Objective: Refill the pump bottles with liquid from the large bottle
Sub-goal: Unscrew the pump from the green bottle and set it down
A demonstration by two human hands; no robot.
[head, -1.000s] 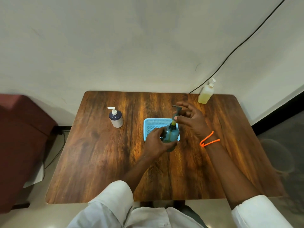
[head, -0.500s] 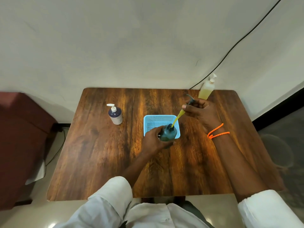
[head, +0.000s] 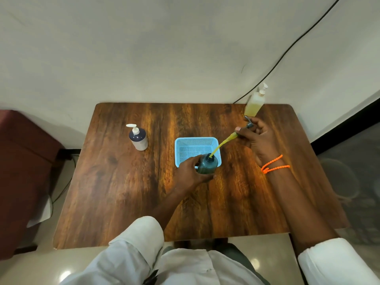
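The right hand [head: 258, 138] hides most of the pump head [head: 249, 124].

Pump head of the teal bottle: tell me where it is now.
In the right hand, right of the blue basket, its yellow tube still dipping into the teal bottle.

Your left hand [head: 190, 173] grips the dark green bottle [head: 206, 164] at the blue basket [head: 196, 149]; your right hand [head: 260, 136] holds its pump head [head: 247, 123], yellow tube [head: 221, 145] reaching into the neck.

A blue mesh basket [head: 186, 144] sits mid-table [head: 115, 182]; a black cable [head: 287, 52] crosses the wall.
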